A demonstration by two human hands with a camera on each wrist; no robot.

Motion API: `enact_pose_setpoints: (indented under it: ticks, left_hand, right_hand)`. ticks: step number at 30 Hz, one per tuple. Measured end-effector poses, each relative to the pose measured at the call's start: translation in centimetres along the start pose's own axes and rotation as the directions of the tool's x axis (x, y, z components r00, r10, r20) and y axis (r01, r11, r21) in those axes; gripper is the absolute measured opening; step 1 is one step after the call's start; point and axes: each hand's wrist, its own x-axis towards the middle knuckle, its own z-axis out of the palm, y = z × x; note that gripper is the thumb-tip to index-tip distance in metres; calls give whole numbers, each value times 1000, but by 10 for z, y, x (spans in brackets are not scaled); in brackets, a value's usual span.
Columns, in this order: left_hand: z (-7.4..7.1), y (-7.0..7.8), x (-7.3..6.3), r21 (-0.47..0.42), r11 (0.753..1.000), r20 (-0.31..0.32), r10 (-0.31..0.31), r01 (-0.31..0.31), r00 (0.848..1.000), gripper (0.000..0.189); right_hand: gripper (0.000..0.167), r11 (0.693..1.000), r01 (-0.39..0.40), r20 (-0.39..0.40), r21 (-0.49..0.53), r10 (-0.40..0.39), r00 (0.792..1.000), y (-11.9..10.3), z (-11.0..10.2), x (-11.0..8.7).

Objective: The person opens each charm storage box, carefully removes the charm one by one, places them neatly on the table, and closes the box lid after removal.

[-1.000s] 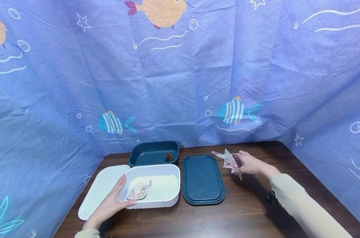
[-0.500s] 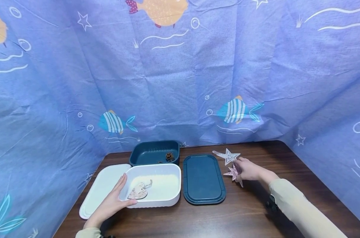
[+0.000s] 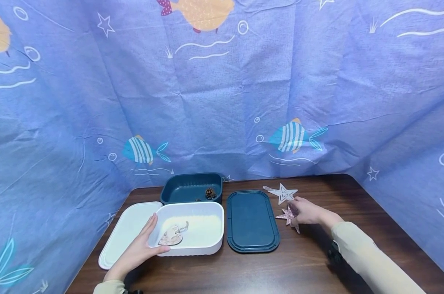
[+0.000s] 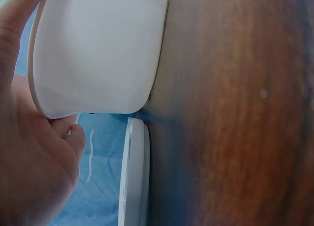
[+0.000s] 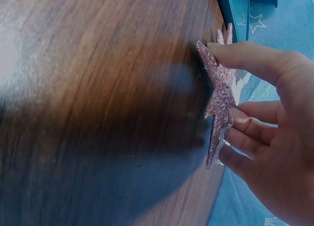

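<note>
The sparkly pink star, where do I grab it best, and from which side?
I'd pinch the flat pink glitter star by opposite edges, coming from the right, as the right grip does. It's thin, with points to hold onto. The dark blue oblong lid lies on its left and the white openwork star behind, so the right looks roomier.

Right arm [image 3: 372, 251] is outstretched, right fingers [image 5: 252, 129] bent, left thumb [image 3: 159, 250] spread from left fingers [image 3: 150, 225].
</note>
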Motion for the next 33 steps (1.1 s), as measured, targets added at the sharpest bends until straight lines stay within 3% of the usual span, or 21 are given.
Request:
enact_pose_setpoints:
  ticks: [19, 33]
  left_hand:
    - [0, 0, 0, -8, 1000, 6, -14, 14, 1000, 118]
    - [1, -2, 0, -17, 1000, 2, 0, 0, 1000, 118]
  right_hand:
    - [79, 998, -40, 39, 47, 38, 999, 8, 0, 2]
    - [80, 998, -2, -7, 58, 3, 1000, 8, 2, -4]
